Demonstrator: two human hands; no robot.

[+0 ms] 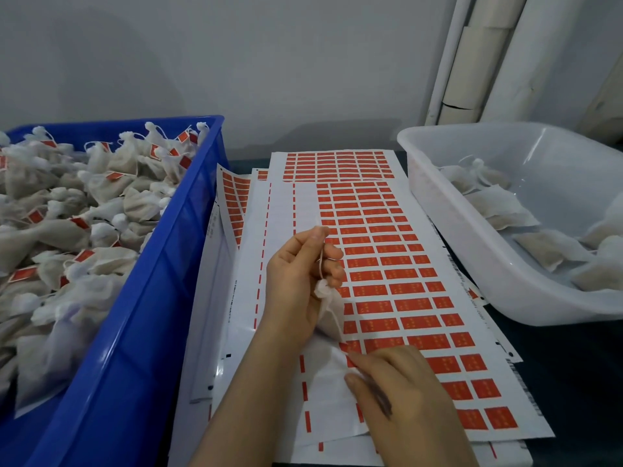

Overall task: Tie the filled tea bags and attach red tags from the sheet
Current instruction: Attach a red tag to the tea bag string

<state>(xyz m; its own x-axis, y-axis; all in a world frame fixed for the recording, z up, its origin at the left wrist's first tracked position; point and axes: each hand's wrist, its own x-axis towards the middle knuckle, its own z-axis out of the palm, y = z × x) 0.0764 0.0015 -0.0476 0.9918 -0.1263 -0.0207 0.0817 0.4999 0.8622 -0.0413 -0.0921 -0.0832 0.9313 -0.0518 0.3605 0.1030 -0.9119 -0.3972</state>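
Note:
My left hand [298, 278] is raised over the tag sheet [387, 264] and pinches the drawstring of a small filled white tea bag [328, 310], which hangs tied under my fingers. My right hand [394, 389] rests on the sheet near its lower left, thumb and forefinger picking at the edge of a red tag [350, 358]. Rows of red tags cover the sheet; its left strip is bare white backing.
A blue crate [141, 298] on the left is heaped with tied, tagged tea bags. A translucent white tub [455, 227] on the right holds several untied bags. More tag sheets [232, 200] lie underneath. White pipes [472, 62] stand at the wall behind.

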